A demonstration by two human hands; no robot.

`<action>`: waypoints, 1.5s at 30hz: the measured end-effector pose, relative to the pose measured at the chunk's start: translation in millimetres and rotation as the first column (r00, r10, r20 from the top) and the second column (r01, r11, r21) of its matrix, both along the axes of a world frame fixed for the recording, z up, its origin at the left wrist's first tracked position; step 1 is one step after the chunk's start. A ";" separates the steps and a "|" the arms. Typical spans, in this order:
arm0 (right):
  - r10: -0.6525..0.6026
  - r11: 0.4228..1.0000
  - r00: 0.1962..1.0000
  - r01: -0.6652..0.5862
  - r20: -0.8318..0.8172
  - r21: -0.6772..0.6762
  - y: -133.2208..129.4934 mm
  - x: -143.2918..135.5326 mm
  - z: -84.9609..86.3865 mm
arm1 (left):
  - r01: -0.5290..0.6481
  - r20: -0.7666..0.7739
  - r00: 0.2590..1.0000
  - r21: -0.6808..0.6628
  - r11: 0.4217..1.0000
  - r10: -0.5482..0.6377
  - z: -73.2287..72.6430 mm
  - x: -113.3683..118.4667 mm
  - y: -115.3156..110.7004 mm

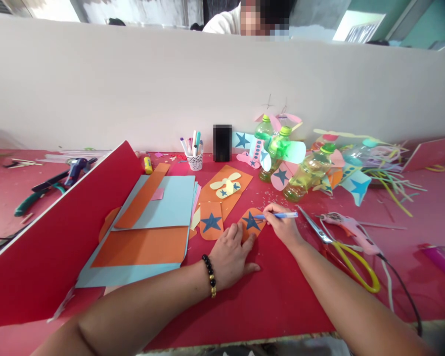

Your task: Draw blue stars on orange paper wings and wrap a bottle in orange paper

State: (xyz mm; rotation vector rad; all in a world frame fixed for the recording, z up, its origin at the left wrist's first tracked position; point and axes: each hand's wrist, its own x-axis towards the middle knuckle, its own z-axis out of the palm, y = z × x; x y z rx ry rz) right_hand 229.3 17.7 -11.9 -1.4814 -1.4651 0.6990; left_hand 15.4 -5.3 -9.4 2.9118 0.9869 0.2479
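Note:
My right hand (pixel 282 225) grips a blue pen (pixel 284 215), its tip on the dark blue star of a rounded orange paper piece (pixel 247 228). Fingers apart, my left hand (pixel 232 257) lies flat on the lower edge of that piece. Left of it is a second orange piece (pixel 206 235) with a blue star. Small cream cutouts (pixel 227 187) with blue stars rest on an orange sheet (pixel 241 174) behind. Light blue and orange sheets (pixel 141 245) are stacked left of my hands.
Scissors (pixel 335 242) and a pink glue gun (pixel 352 231) with a cord lie at right. Decorated plastic bottles (pixel 307 170), a pen cup (pixel 195 161) and a black object (pixel 222 143) stand behind. A red board (pixel 70 232) slants at left. A person is beyond the white partition (pixel 133 89).

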 end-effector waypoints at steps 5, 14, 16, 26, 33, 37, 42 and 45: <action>0.009 1.000 1.000 -0.009 -0.003 0.004 0.3 0.5 -0.7 | -0.006 -0.003 1.000 -0.004 1.000 0.006 -0.5 0.4 0.2; 0.024 1.000 1.000 -0.024 0.018 0.014 0.9 0.0 -0.7 | -0.004 -0.002 1.000 0.016 1.000 0.004 -1.5 0.0 -0.1; 0.036 0.999 0.999 -0.037 0.023 0.017 0.8 0.1 -0.9 | -0.002 0.001 1.000 0.015 1.000 0.002 -2.7 0.0 0.3; 0.042 0.999 0.997 -0.043 0.065 0.027 -0.1 0.2 -2.1 | -0.003 -0.003 1.000 -0.001 1.000 0.003 -1.9 0.8 0.7; 0.071 0.997 0.995 -0.074 0.067 0.033 -0.6 0.8 -2.2 | -0.003 -0.015 1.000 0.001 1.000 0.003 0.2 0.2 -0.1; 0.059 0.997 0.996 -0.062 0.072 0.040 -0.3 0.3 -1.2 | 0.000 -0.015 1.000 0.001 1.000 0.000 -0.5 0.6 0.2; 0.094 0.995 0.993 -0.096 0.066 0.026 -0.1 -0.5 -1.6 | -0.001 -0.009 1.000 0.002 1.000 0.001 -0.6 0.7 0.3; 0.082 0.996 0.994 -0.085 0.074 0.040 0.2 0.3 -3.2 | -0.002 -0.007 1.000 -0.002 1.000 0.002 -1.1 0.3 -0.3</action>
